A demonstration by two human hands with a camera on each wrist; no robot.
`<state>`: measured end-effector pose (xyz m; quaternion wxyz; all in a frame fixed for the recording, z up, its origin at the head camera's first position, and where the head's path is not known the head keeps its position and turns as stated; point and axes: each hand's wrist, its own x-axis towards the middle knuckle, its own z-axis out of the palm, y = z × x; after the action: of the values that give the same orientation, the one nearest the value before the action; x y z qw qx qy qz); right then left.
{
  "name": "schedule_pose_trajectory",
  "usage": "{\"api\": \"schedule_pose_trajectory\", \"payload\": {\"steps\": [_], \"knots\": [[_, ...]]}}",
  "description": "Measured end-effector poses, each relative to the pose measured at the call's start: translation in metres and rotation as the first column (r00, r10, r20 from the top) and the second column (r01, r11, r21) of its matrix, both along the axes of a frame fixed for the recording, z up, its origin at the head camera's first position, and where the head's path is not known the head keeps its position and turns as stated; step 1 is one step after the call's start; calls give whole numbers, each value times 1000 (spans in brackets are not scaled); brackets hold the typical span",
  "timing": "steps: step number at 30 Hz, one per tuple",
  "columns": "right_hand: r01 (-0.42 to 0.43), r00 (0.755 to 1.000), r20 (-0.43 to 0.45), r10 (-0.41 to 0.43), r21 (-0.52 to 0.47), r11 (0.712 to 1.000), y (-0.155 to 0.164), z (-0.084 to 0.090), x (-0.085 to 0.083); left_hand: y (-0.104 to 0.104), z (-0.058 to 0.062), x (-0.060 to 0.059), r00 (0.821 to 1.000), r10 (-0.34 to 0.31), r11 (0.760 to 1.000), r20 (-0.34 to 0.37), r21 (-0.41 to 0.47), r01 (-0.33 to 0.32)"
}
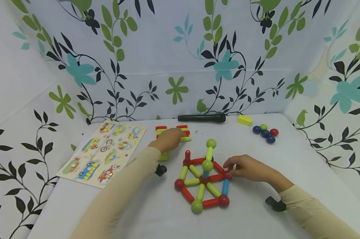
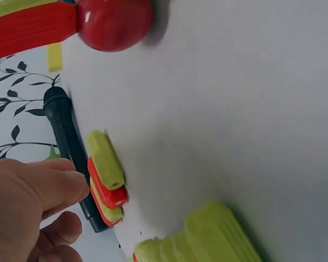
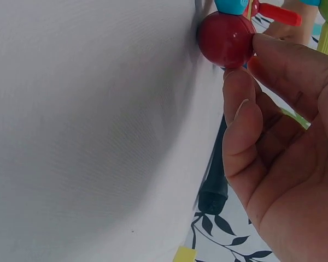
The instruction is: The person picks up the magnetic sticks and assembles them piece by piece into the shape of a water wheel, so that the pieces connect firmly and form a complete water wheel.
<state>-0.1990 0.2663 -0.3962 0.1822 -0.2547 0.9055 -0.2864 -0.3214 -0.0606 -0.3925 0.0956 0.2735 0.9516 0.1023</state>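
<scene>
Building status: a flat frame (image 1: pixel 202 186) of rods and balls lies on the white table (image 1: pixel 302 172), near the front middle; the outline looks closed, with spokes meeting at a centre ball, and two uprights rise from it, one green rod capped by a green ball (image 1: pixel 211 143).
Work left: judged part done; a stack of spare rods (image 1: pixel 184 131) sits behind the frame, and four loose balls (image 1: pixel 265 133) lie well apart to the right.
Right hand (image 1: pixel 248 168): fingertips pinch the red ball (image 3: pixel 225 39) at the frame's right corner; fingers curled round it.
Left hand (image 1: pixel 168 139): rests over the spare rods, fingers bent; the wrist view shows them just beside the rods (image 2: pixel 105 177), and whether one is gripped I cannot tell.
Materials: rods are smooth plastic cylinders with rounded ends, in red, green and blue; balls are glossy spheres.
Other items: a picture puzzle board (image 1: pixel 103 152) at left; a black microphone (image 1: pixel 201 118) and a yellow block (image 1: pixel 245 120) at the table's far edge.
</scene>
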Motion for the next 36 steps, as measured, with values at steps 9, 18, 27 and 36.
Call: {"api": "schedule_pose_trajectory", "payload": {"steps": [9, 18, 27, 36], "knots": [[3, 1000, 1, -3, -4, 1000, 0, -2, 2, 17, -12, -5, 999, -21, 997, -37, -80, 18], [0, 1000, -7, 1, 8, 1000, -1, -2, 3, 17, -17, 0, 998, 39, 999, -44, -25, -40], [5, 1000, -9, -5, 15, 1000, -1, -2, 2, 8, -14, 9, 1000, 9, 1000, -18, -5, -9], [1, 1000, -11, -1, 4, 1000, -1, -2, 3, -11, 30, 30, 973, -67, 988, -220, 124, 96]]}}
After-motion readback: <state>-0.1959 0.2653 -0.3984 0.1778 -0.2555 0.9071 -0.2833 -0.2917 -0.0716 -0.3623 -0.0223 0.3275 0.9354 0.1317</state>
